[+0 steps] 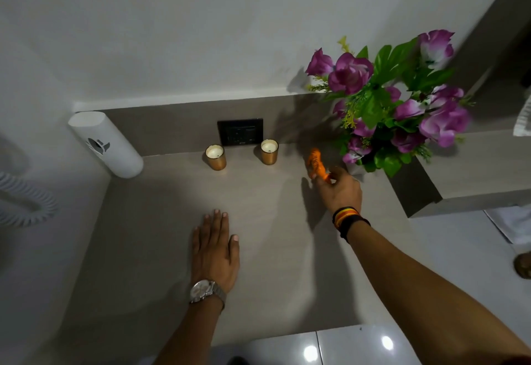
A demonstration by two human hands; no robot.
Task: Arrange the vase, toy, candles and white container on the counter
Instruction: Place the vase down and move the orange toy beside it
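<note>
Two gold candles stand at the back of the beige counter (172, 249): one candle (216, 157) on the left, the other candle (269, 152) to its right. A white container (106, 145) stands in the back left corner. An orange striped toy (316, 163) is pinched in my right hand (340, 189), just left of the vase of purple flowers (396, 106) at the back right. The vase itself is mostly hidden by leaves. My left hand (214, 249) lies flat on the counter with fingers spread, holding nothing.
A black wall socket (240, 132) sits on the backsplash between the candles. A raised ledge (474, 175) borders the counter on the right. A coiled grey hose (26, 201) hangs at the far left. Glossy floor tiles (344, 344) lie below the counter's front edge.
</note>
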